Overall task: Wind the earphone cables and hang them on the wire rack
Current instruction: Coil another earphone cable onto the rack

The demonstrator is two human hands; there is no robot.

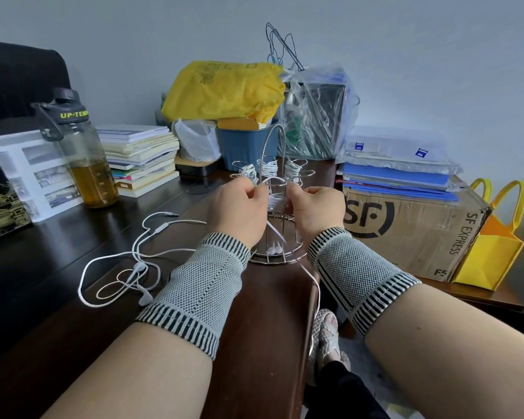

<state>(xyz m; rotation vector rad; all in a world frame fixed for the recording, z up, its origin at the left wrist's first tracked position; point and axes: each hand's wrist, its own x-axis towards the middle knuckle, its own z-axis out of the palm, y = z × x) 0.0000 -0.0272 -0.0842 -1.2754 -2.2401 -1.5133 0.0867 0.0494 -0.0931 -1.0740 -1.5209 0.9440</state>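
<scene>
A metal wire rack (280, 176) stands near the table's right edge, with three wound white earphone bundles (268, 168) hanging on its far hooks. My left hand (239, 211) and my right hand (313, 208) are both closed on a white earphone cable (275, 201) at the rack's near hook, where a wound coil sits between them. Its earbuds (273, 250) hang down to the rack base, and a loose strand trails off the table edge. Another white earphone set (127, 267) lies unwound on the table to the left.
A water bottle (82, 152), a stack of books (139, 160) and a blue bin (245, 143) under a yellow bag stand behind. A cardboard box (412, 234) with blue folders and a yellow tote (493, 249) sit on the right. The table edge (310, 297) drops off there.
</scene>
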